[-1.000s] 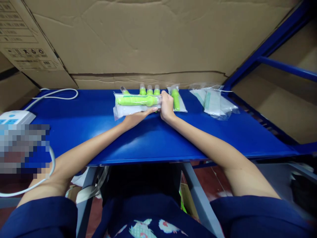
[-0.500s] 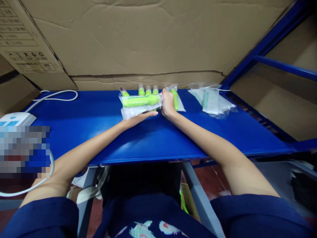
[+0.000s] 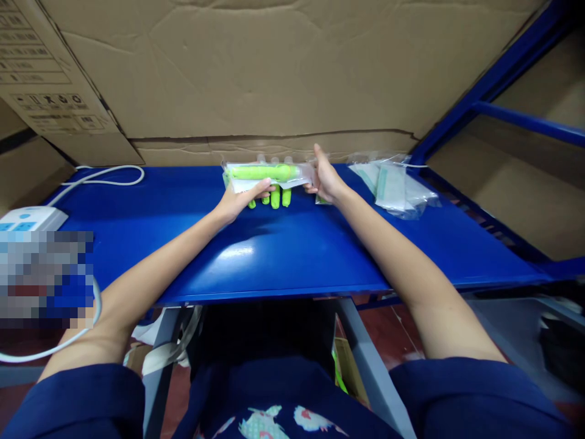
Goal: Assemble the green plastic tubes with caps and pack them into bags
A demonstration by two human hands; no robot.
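Note:
My left hand grips the lower left side of a clear plastic bag, its thumb on the front and fingers behind. A lime-green tube with a clear end lies lengthwise inside, along with a white sheet. At the bag's right end is my right hand, thumb pointing up and apart, fingertips touching the bag's edge. Several more green tubes lie on the blue table behind and below the bag, partly hidden by it. Another packed green piece is mostly covered by my right hand.
Clear bags with white and green sheets lie at the right of the blue table. A white power strip and cable are at the left. Cardboard stands behind; a blue metal frame rises on the right.
The bag has risen slightly and turned level, uncovering the lower ends of the loose tubes. My left hand has moved up onto it with the thumb in front. My right hand has loosened, its thumb spreading upward.

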